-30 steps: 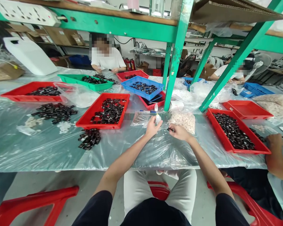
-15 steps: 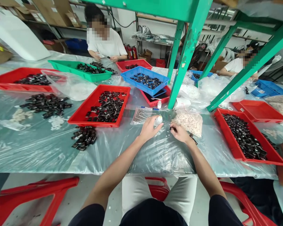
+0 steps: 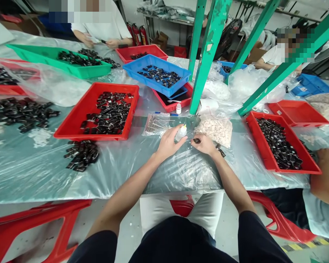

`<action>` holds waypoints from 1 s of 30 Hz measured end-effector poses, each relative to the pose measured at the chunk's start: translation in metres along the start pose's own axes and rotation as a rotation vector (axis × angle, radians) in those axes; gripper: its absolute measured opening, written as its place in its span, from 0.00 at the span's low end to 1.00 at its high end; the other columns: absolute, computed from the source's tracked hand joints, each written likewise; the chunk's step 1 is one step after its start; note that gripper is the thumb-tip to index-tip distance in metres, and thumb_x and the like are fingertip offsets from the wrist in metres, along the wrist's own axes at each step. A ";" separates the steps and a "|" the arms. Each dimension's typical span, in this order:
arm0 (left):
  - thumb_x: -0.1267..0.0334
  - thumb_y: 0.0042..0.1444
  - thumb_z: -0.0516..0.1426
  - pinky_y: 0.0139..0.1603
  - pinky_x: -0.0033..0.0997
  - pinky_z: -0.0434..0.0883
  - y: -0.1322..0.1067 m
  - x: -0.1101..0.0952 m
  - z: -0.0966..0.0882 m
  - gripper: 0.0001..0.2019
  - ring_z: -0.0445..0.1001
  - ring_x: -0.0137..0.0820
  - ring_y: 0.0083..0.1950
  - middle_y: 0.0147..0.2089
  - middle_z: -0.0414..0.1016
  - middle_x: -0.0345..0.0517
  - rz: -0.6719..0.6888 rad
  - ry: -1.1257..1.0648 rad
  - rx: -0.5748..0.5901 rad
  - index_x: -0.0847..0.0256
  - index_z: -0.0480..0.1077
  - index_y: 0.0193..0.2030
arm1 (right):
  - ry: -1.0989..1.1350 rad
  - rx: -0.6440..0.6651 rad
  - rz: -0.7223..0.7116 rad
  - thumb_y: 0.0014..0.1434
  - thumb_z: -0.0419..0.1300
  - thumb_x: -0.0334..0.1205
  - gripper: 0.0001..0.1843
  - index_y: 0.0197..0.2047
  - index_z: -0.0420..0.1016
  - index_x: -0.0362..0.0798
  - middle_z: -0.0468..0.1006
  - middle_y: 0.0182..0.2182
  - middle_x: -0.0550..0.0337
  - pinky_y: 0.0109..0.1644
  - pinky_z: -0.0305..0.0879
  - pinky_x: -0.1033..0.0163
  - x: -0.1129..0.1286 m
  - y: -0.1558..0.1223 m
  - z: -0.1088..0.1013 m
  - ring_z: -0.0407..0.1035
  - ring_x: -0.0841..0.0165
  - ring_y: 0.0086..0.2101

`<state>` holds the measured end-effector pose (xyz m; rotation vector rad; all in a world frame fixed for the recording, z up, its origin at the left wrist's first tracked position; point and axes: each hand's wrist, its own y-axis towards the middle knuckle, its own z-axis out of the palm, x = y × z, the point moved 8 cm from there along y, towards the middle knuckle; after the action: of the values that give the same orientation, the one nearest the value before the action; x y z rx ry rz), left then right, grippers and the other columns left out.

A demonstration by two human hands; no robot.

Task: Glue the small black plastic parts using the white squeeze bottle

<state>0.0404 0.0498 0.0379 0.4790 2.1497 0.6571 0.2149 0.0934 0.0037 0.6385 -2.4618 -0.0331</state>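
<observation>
My left hand [image 3: 168, 143] is curled around a small white squeeze bottle [image 3: 181, 133] with a yellow tip, which stands nearly upright between thumb and fingers. Beside it, my right hand [image 3: 204, 144] is closed in a pinch on a small black plastic piece [image 3: 196, 140]. A couple more black pieces [image 3: 220, 150] lie by my right wrist. Just behind that hand is a clear bag of small cream-coloured pieces [image 3: 215, 128]. Beyond my left hand lies a flat clear bag of thin sticks [image 3: 157, 125].
A red tray of black pieces [image 3: 71, 120] stands left, a loose pile [image 3: 82, 155] before it. Another red tray [image 3: 312, 164] is at right, near a neighbour's arm [image 3: 325, 179]. A blue tray [image 3: 134, 69], a small bottle [image 3: 178, 108] and a green post [image 3: 201, 73] stand behind.
The view has tipped downward and shifted a little. The bottle in my left hand has turned more upright. My right hand has rotated, so the black piece shows more on top.
</observation>
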 end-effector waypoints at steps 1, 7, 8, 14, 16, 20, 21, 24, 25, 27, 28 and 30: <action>0.49 0.66 0.59 0.57 0.42 0.74 0.000 0.002 0.000 0.26 0.80 0.42 0.55 0.59 0.78 0.56 -0.019 -0.020 0.010 0.58 0.65 0.66 | -0.017 -0.001 -0.003 0.62 0.57 0.45 0.19 0.22 0.59 0.49 0.65 0.20 0.63 0.32 0.49 0.62 0.000 0.000 0.000 0.56 0.71 0.24; 0.51 0.58 0.66 0.52 0.39 0.74 0.001 0.022 0.003 0.30 0.81 0.38 0.48 0.48 0.82 0.49 -0.248 -0.269 0.019 0.57 0.64 0.63 | 0.082 0.032 0.011 0.67 0.57 0.57 0.24 0.26 0.66 0.50 0.67 0.22 0.62 0.33 0.53 0.62 -0.002 -0.002 0.000 0.59 0.69 0.25; 0.51 0.58 0.66 0.50 0.37 0.74 0.001 0.025 0.004 0.29 0.80 0.37 0.46 0.47 0.82 0.49 -0.290 -0.334 0.004 0.58 0.65 0.61 | 0.138 0.031 0.016 0.68 0.56 0.57 0.23 0.28 0.67 0.50 0.68 0.24 0.62 0.34 0.55 0.61 -0.003 -0.002 -0.001 0.60 0.68 0.26; 0.45 0.55 0.67 0.42 0.33 0.74 0.004 0.037 0.015 0.27 0.80 0.35 0.41 0.42 0.81 0.47 -0.482 -0.714 -0.015 0.60 0.72 0.54 | 0.499 -0.048 0.016 0.72 0.48 0.51 0.15 0.41 0.68 0.50 0.70 0.36 0.59 0.43 0.63 0.60 -0.008 0.000 -0.011 0.65 0.66 0.36; 0.42 0.56 0.65 0.40 0.32 0.74 0.004 0.036 0.018 0.27 0.79 0.33 0.39 0.42 0.80 0.46 -0.528 -0.791 0.021 0.59 0.73 0.54 | 0.597 -0.065 0.019 0.71 0.50 0.49 0.12 0.43 0.67 0.51 0.69 0.36 0.59 0.41 0.63 0.61 -0.010 0.000 -0.011 0.63 0.66 0.35; 0.40 0.59 0.62 0.31 0.29 0.69 0.000 0.032 0.026 0.25 0.75 0.29 0.31 0.36 0.78 0.45 -0.648 -0.934 0.133 0.60 0.75 0.51 | 0.739 -0.069 0.005 0.69 0.55 0.53 0.13 0.44 0.67 0.52 0.67 0.33 0.61 0.34 0.60 0.62 -0.009 0.000 -0.009 0.60 0.69 0.30; 0.40 0.59 0.62 0.28 0.29 0.67 -0.002 0.031 0.028 0.24 0.74 0.29 0.29 0.35 0.77 0.45 -0.677 -0.964 0.152 0.60 0.75 0.49 | 0.766 -0.061 0.007 0.69 0.56 0.55 0.15 0.45 0.68 0.52 0.68 0.32 0.62 0.32 0.59 0.63 -0.008 0.000 -0.009 0.59 0.69 0.28; 0.42 0.57 0.62 0.24 0.29 0.61 -0.006 0.031 0.035 0.22 0.70 0.28 0.25 0.31 0.76 0.42 -0.749 -1.035 0.176 0.60 0.72 0.45 | 0.823 -0.052 0.021 0.66 0.59 0.62 0.22 0.47 0.69 0.52 0.72 0.31 0.62 0.29 0.59 0.63 -0.005 0.001 -0.008 0.58 0.71 0.25; 0.43 0.56 0.62 0.24 0.29 0.61 -0.007 0.031 0.037 0.21 0.68 0.27 0.23 0.29 0.75 0.41 -0.768 -1.054 0.178 0.59 0.70 0.44 | 0.836 -0.058 0.023 0.65 0.61 0.64 0.24 0.48 0.69 0.52 0.74 0.31 0.62 0.29 0.60 0.63 -0.004 0.002 -0.008 0.59 0.71 0.24; 0.45 0.55 0.62 0.24 0.30 0.61 -0.008 0.030 0.039 0.19 0.66 0.27 0.21 0.26 0.73 0.38 -0.785 -1.078 0.184 0.57 0.65 0.41 | 0.857 -0.065 0.021 0.62 0.63 0.65 0.26 0.49 0.70 0.52 0.77 0.33 0.61 0.29 0.62 0.62 -0.002 0.002 -0.010 0.61 0.71 0.25; 0.45 0.54 0.62 0.25 0.30 0.62 -0.008 0.030 0.040 0.19 0.65 0.27 0.20 0.26 0.73 0.38 -0.784 -1.080 0.191 0.56 0.64 0.41 | 0.869 -0.064 0.018 0.61 0.64 0.65 0.27 0.49 0.70 0.52 0.78 0.34 0.60 0.30 0.64 0.62 -0.001 0.002 -0.010 0.62 0.71 0.25; 0.46 0.54 0.62 0.26 0.31 0.62 -0.008 0.028 0.040 0.19 0.65 0.28 0.20 0.25 0.72 0.37 -0.769 -1.080 0.217 0.55 0.62 0.41 | 0.895 -0.060 0.010 0.60 0.66 0.64 0.27 0.49 0.70 0.52 0.80 0.35 0.60 0.30 0.65 0.62 0.001 0.003 -0.009 0.64 0.71 0.25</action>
<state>0.0552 0.0701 -0.0051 0.0355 1.1857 -0.2606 0.2186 0.0965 0.0122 0.4695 -1.5917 0.1517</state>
